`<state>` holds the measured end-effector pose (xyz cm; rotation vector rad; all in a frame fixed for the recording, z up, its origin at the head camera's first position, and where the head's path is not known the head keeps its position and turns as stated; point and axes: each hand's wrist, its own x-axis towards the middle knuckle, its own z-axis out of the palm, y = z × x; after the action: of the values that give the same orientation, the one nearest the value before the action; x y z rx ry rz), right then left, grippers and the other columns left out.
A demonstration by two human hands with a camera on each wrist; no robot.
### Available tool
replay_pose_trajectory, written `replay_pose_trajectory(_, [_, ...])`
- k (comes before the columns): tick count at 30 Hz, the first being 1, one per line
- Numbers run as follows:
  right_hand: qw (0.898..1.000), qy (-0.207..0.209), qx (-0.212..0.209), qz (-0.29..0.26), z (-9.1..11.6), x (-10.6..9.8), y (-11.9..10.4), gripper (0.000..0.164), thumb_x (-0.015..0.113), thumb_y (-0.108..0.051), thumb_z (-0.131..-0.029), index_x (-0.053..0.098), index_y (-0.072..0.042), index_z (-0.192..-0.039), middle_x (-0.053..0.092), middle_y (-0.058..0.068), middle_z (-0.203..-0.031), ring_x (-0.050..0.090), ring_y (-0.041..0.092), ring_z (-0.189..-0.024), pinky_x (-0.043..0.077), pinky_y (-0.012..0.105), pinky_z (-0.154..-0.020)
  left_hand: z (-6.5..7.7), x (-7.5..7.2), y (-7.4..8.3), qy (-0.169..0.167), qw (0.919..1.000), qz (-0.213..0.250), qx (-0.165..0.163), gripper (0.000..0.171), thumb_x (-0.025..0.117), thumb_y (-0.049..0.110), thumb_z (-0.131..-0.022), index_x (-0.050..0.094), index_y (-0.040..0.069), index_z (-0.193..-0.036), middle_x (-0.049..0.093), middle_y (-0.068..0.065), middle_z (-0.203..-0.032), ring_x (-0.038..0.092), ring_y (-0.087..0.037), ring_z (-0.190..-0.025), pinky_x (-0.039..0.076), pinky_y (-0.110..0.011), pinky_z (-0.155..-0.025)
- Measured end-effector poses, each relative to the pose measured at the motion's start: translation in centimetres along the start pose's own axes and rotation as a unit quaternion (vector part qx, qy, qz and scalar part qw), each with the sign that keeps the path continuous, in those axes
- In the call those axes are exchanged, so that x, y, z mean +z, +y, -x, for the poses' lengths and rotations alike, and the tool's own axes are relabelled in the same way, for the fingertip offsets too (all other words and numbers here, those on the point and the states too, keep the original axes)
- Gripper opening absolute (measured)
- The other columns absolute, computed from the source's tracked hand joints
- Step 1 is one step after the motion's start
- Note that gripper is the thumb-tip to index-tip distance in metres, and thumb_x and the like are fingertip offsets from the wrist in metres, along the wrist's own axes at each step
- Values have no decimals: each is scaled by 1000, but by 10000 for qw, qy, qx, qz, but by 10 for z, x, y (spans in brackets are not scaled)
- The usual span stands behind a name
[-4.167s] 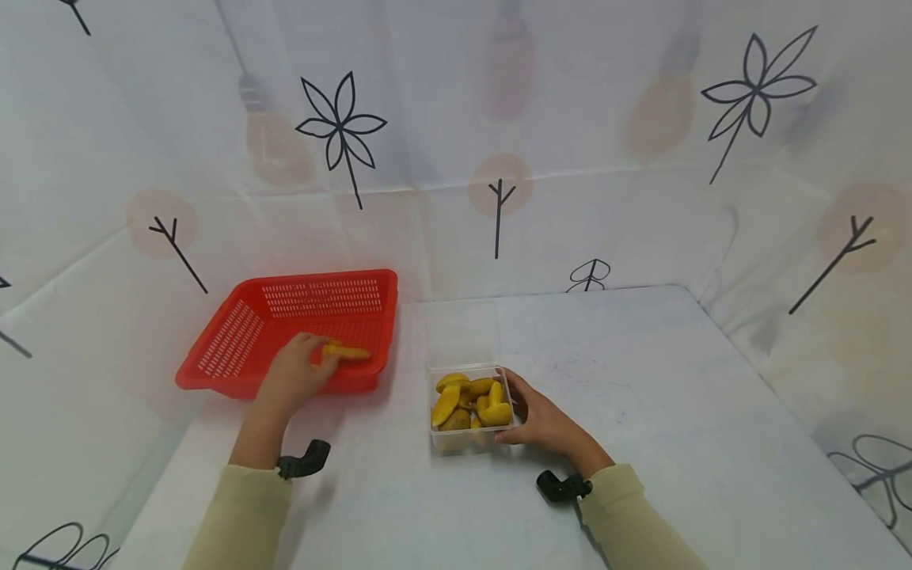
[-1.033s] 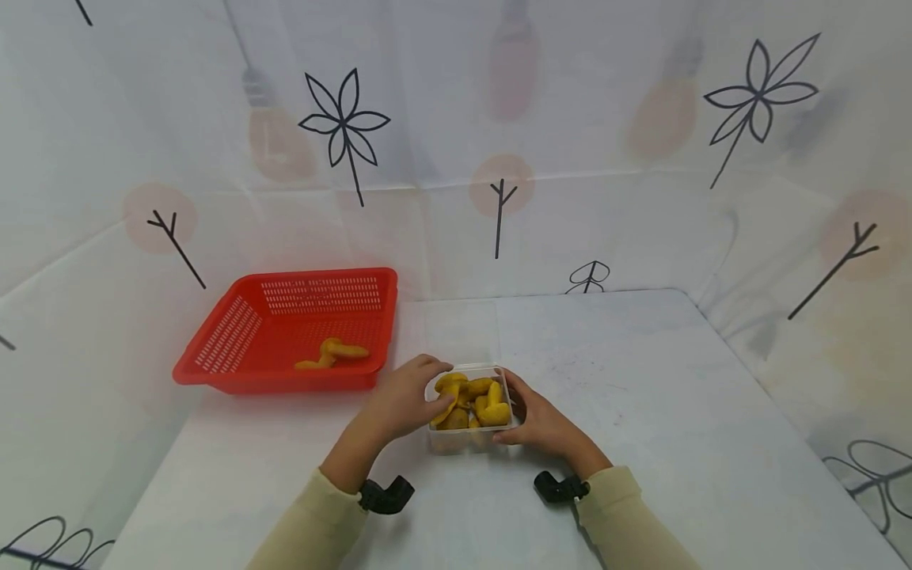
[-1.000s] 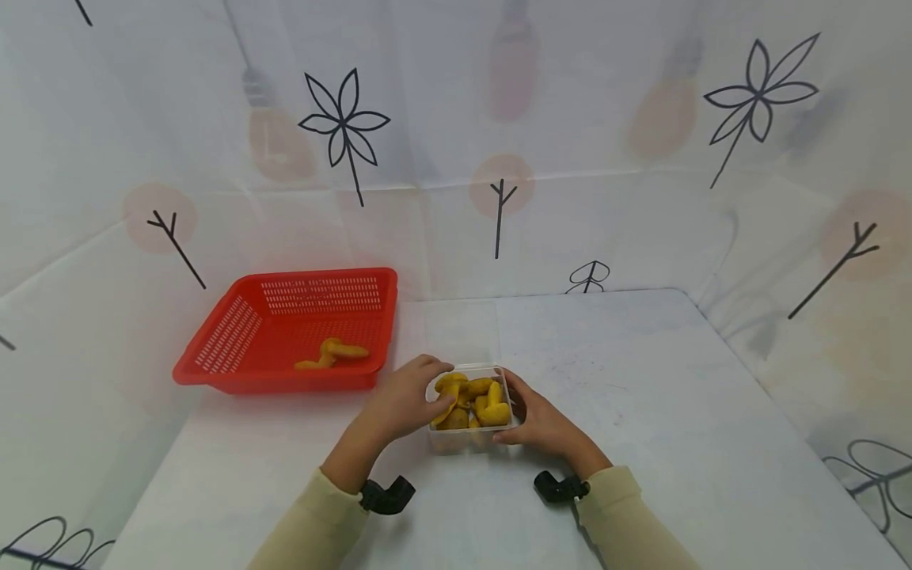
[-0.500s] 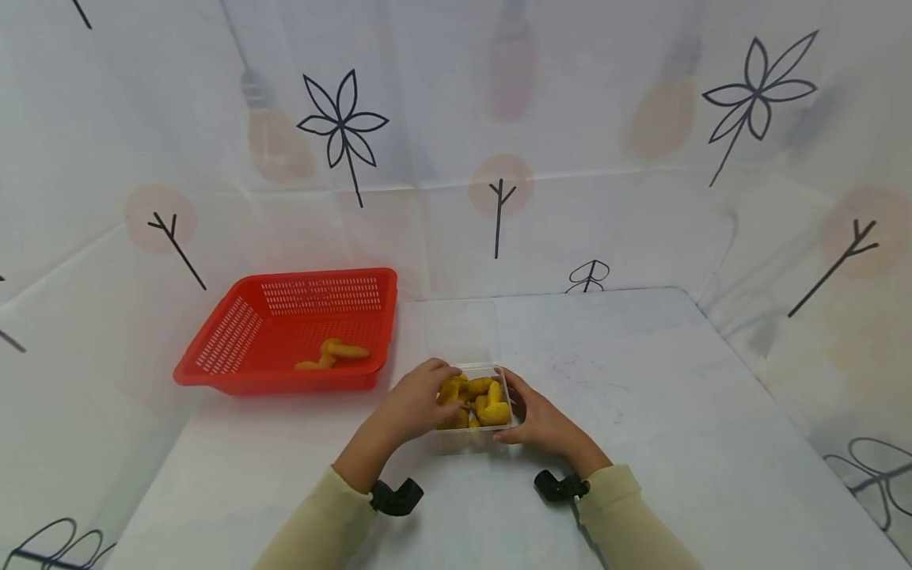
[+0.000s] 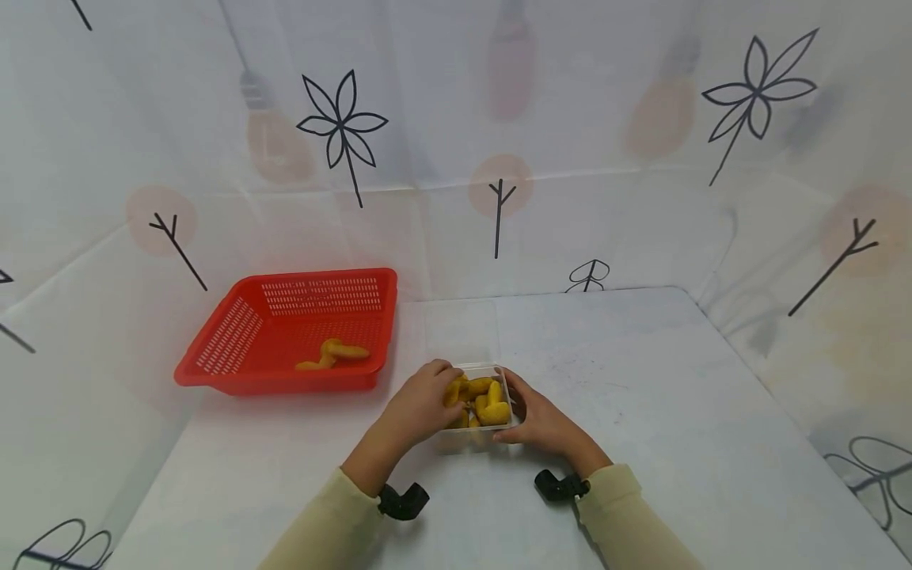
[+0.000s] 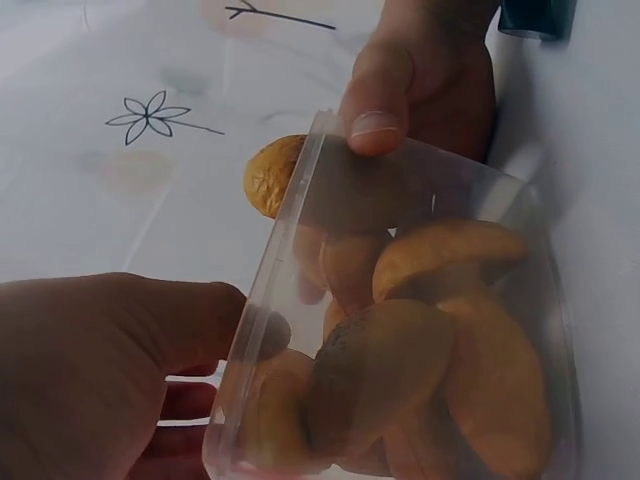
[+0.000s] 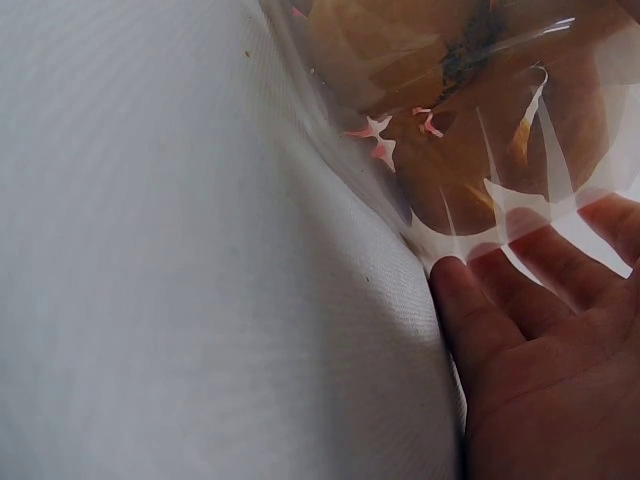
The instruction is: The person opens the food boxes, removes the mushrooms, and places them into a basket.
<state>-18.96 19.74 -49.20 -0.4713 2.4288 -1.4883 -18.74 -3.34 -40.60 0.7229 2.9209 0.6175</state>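
A clear plastic box (image 5: 470, 443) of yellow mushrooms (image 5: 495, 413) stands mid-table. My right hand (image 5: 543, 423) grips its right side, thumb at the near corner and fingers curled round the far one. In the right wrist view those fingers (image 7: 545, 268) lie along the clear wall. My left hand (image 5: 416, 410) arches over the box's left rim, thumb and fingers reaching in among the mushrooms. Through the wall in the left wrist view, its thumb (image 6: 195, 318) is right by a mushroom (image 6: 275, 410). I cannot tell whether it pinches one.
At the back left stands a red perforated basket (image 5: 285, 386), holding a few yellow mushrooms (image 5: 347, 351). The clear lid (image 5: 461, 328) lies flat behind the box. A patterned cloth (image 5: 442, 229) rises behind the white table (image 5: 606, 364).
My left hand has come from the basket to the box, then shifted a little right, covering more of the mushrooms there. My right hand has stayed on the box.
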Motion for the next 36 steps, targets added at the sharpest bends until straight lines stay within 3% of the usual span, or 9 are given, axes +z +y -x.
replay_pose_trajectory(14, [9998, -36, -116, -128, 0, 0, 1, 110, 85, -31, -72, 14, -25, -155, 19, 8, -162, 29, 34, -146, 29, 49, -116, -2, 8, 3, 176, 9974, -696, -78, 51, 74, 28, -85, 59, 10, -130, 59, -9, -126, 57, -20, -109, 52, -36, -98])
replay_pose_trajectory(23, [9997, -52, -142, -208, -1, 1, 4, 109, 85, -31, -72, 15, -25, -155, 18, 8, -162, 27, 35, -146, 29, 50, -116, -1, 9, 3, 378, 9961, -781, 170, 47, 73, 23, -85, 60, 7, -127, 59, -10, -123, 57, -21, -107, 53, -34, -96])
replay_pose_trajectory(27, [9997, -57, -142, -193, -1, 1, 5, 111, 86, -33, -71, 14, -23, -156, 18, 7, -162, 27, 35, -146, 29, 50, -116, 0, 9, 2, 402, 9970, -629, 194, 47, 74, 23, -84, 60, 7, -127, 59, -10, -123, 56, -20, -105, 54, -34, -95])
replay_pose_trajectory(36, [9999, 19, -38, -162, 0, 1, 2, 113, 87, -36, -68, 15, -29, -155, 20, 2, -162, 28, 31, -146, 28, 48, -117, 0, 6, -1, 446, 9986, 262, 92, 47, 74, 21, -83, 60, 8, -127, 58, -9, -123, 58, -20, -102, 55, -37, -93])
